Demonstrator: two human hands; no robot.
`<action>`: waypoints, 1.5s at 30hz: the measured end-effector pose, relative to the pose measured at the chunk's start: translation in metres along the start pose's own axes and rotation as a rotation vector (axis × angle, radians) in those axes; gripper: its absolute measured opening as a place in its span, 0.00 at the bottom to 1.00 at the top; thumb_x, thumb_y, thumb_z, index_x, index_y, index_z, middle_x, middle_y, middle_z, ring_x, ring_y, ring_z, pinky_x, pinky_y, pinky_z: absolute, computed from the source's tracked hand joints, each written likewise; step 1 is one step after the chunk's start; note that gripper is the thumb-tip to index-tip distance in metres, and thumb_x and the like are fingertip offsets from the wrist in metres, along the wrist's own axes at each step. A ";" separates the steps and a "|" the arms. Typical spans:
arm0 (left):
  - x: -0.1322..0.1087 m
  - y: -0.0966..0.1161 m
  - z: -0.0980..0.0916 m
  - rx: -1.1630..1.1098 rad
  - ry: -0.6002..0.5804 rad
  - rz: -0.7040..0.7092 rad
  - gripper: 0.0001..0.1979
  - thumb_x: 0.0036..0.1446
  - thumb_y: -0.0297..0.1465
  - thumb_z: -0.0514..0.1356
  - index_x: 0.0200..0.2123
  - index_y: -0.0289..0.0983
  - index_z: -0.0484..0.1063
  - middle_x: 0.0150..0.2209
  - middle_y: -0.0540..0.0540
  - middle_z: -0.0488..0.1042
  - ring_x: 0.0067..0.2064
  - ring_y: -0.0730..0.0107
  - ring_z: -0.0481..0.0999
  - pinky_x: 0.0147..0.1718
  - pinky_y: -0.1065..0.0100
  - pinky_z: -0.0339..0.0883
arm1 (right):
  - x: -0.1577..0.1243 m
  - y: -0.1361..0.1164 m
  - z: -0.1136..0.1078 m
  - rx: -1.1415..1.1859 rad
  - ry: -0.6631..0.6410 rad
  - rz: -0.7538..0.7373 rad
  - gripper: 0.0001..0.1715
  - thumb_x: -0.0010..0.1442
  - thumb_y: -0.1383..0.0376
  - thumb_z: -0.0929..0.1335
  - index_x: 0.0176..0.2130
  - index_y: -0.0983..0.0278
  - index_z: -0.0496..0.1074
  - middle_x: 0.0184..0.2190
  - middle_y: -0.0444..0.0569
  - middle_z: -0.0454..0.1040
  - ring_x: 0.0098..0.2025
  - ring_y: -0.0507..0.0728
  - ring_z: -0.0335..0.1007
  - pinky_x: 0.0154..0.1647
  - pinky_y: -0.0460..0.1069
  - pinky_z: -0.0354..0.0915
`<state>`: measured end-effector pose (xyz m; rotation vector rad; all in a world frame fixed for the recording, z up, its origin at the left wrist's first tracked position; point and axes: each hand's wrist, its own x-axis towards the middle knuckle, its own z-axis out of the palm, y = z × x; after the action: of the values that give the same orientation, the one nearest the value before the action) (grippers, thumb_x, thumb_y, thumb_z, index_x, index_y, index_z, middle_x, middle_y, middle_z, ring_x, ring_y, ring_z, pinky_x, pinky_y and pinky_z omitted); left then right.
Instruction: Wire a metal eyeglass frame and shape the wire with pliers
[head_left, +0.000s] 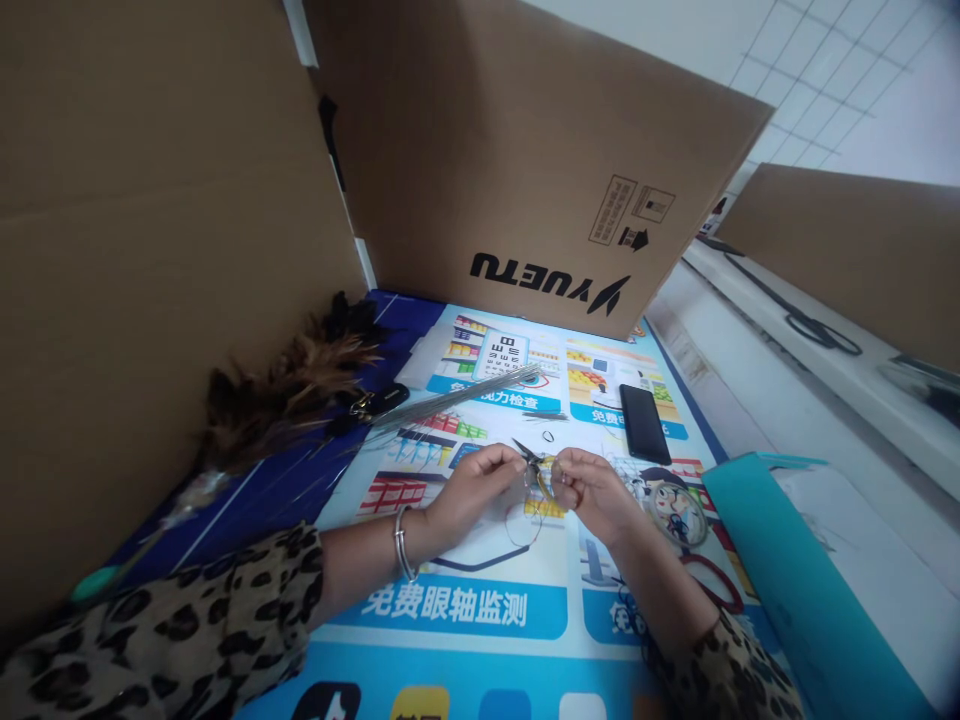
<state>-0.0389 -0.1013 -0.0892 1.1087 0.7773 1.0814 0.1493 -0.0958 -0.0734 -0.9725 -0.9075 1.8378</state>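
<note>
My left hand (pixel 476 490) and my right hand (pixel 592 492) meet over a printed poster mat (pixel 465 610), fingers pinched together. Between them is a small ring of thin wire (pixel 541 480) with a dark pointed piece sticking up from it. A thin wire loop (pixel 525 525) hangs below the hands onto the mat. My left wrist wears a silver bangle (pixel 403 545). Both sleeves are leopard print.
A bundle of straight thin wires (pixel 457 397) lies beyond the hands, next to a brown feather duster (pixel 292 385). A black phone (pixel 643 422) lies at the right, a roll of clear tape (pixel 679 512) nearer. Cardboard walls (pixel 525 150) enclose the back and left. A teal folder (pixel 795 590) lies at right.
</note>
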 end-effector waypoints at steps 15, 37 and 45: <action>0.002 0.004 0.002 -0.008 0.031 0.003 0.07 0.55 0.33 0.58 0.29 0.34 0.68 0.23 0.51 0.65 0.25 0.76 0.63 0.25 0.73 0.56 | 0.000 0.002 0.003 -0.007 -0.018 0.033 0.09 0.48 0.65 0.69 0.23 0.66 0.64 0.18 0.41 0.58 0.18 0.46 0.48 0.19 0.44 0.41; 0.004 0.009 -0.001 0.009 0.034 -0.077 0.07 0.51 0.32 0.60 0.26 0.34 0.70 0.21 0.51 0.66 0.23 0.76 0.62 0.24 0.72 0.54 | 0.001 0.004 0.004 -0.129 0.134 -0.086 0.10 0.51 0.60 0.68 0.27 0.65 0.67 0.18 0.41 0.61 0.17 0.46 0.50 0.18 0.44 0.44; 0.005 0.007 -0.004 0.056 0.156 -0.046 0.05 0.49 0.30 0.60 0.25 0.35 0.68 0.21 0.52 0.65 0.24 0.76 0.62 0.25 0.72 0.55 | 0.004 0.011 0.000 -0.193 0.220 -0.200 0.11 0.52 0.59 0.67 0.25 0.64 0.66 0.14 0.38 0.58 0.17 0.46 0.47 0.19 0.45 0.42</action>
<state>-0.0429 -0.0945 -0.0835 1.0565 0.9572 1.1228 0.1441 -0.0965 -0.0843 -1.1348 -1.0188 1.4642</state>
